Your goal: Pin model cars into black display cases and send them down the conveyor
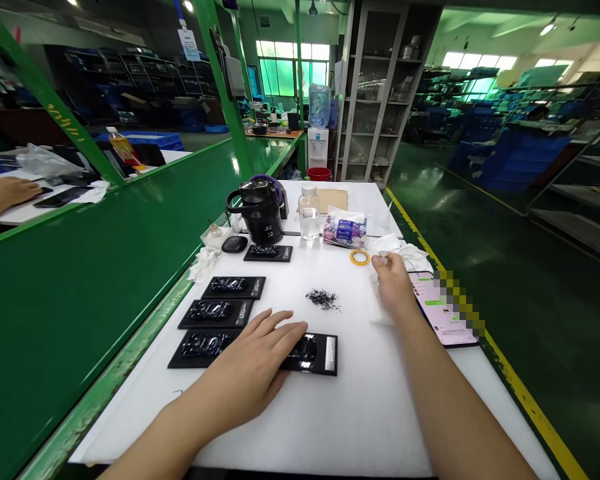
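My left hand [253,363] lies flat with fingers stretched out on a black tray [316,353] near the table's front. My right hand [393,281] hovers further back on the right, fingers loosely curled near a white cloth [405,255]; I cannot make out anything in it. Between the hands lies a small heap of tiny dark parts [323,299]. Three more black trays [217,313] sit in a column to the left, and another [269,253] further back.
A black kettle [260,210], a clear bottle [309,212], a plastic bag [345,230], a yellow tape roll [359,257] and a phone [443,308] are on the white table [330,413]. A green conveyor [95,267] runs left; another person's hand [5,193] rests beyond.
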`<control>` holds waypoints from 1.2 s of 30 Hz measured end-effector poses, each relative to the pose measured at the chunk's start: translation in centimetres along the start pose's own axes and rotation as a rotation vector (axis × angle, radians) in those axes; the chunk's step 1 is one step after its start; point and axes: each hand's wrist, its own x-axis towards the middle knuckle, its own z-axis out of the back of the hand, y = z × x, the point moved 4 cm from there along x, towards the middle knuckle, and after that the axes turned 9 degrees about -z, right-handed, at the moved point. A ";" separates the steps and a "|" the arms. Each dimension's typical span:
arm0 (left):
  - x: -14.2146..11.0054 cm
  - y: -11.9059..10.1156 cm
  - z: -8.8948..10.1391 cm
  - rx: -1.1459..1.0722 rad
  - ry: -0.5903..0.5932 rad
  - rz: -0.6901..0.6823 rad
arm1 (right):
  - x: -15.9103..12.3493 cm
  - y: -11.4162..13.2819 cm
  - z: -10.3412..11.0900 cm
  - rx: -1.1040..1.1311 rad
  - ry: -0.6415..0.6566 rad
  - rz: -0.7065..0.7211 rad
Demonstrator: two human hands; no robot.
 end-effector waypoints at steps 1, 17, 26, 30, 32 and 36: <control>-1.0 0.2 0.4 0.000 -0.015 -0.015 | -0.7 0.7 0.3 -0.009 -0.070 0.041; -16.7 4.8 0.7 -0.160 -0.211 0.789 | -14.9 3.0 -1.3 -0.879 0.813 0.637; -15.7 5.2 -0.3 -0.078 -0.089 0.593 | -14.2 2.3 -2.0 -0.815 0.743 0.554; -14.8 4.0 0.7 -0.076 -0.284 0.577 | -14.8 3.1 -2.1 -0.821 0.701 0.517; -12.7 3.0 1.9 -0.128 -0.430 0.563 | -14.8 4.0 -2.1 -0.841 0.710 0.514; -5.1 0.3 3.9 -0.150 -0.556 0.319 | -13.2 7.0 -2.1 -0.661 0.763 0.459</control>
